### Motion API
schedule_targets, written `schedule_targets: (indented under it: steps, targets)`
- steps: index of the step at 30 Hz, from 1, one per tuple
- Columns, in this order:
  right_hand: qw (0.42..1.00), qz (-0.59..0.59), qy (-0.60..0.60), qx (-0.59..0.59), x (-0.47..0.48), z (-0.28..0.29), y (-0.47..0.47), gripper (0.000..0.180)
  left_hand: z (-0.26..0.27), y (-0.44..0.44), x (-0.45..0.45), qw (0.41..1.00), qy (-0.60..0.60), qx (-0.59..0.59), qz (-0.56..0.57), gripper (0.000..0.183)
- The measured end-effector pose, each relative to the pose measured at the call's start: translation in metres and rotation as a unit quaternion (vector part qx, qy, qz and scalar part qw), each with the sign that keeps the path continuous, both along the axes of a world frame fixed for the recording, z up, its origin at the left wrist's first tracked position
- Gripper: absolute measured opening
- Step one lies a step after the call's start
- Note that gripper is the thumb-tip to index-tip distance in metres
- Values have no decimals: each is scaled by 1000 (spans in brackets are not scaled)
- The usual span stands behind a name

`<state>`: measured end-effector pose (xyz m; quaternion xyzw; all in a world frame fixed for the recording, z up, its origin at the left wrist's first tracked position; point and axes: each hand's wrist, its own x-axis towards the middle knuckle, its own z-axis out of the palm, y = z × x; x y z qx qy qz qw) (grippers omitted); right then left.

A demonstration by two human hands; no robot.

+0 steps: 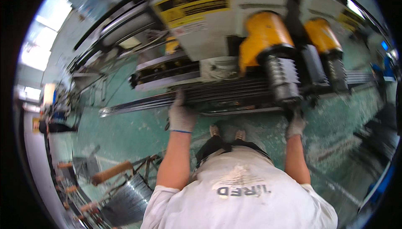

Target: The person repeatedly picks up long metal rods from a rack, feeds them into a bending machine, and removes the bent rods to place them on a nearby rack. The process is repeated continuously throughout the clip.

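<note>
My left hand, in a pale work glove with a blue cuff edge, is at the near side of a bundle of long dark metal bars. Its thumb lies over the bars and the other fingers curl around their near edge. My right hand, gloved too, is further right, just below the lower end of a ridged metal cylinder under an orange housing. Its fingers are blurred against dark parts, so what they touch is unclear. The bars run from left to right beneath the orange-housed units.
A second orange unit stands to the right. Above is a pale machine body with a yellow-black warning sign. Stacked metal pieces lie on a rack at lower left. A person stands far left on the green floor.
</note>
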<state>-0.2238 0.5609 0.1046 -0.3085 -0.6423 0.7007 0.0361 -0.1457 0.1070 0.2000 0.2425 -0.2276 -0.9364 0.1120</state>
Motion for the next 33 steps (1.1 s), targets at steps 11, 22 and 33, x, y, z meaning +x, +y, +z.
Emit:
schedule_targets:
  steps: [11,22,33]
  targets:
    - [990,5,-135,-34,106,-134,31,18,-3,-191,85,988,26,22,152,46]
    - [633,-300,-225,-677,198,-322,45,11,-19,-466,187,940,-24,-85,330,28]
    - [968,40,-174,-176,195,-225,-46,21,16,-437,206,953,-11,-163,257,54]
